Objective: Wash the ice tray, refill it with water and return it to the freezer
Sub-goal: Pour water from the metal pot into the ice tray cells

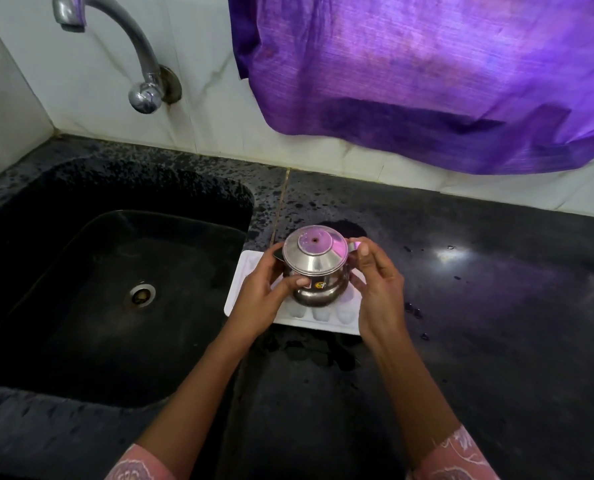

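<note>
Both the left grip (264,296) and right grip (375,289) curl round a steel pot (314,268), steadying it over the ice tray (323,323) beneath them, probably to refill it.

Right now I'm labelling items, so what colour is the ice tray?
The ice tray is white, under the steel pot; head view shows it best.

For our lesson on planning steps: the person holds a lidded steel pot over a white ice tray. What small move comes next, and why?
Probably tilt the steel pot to pour water into the ice tray. The left hand and right hand both grip the pot above the tray, which lies flat on the counter beside the sink. Whether its cells are filled cannot be told.
</note>
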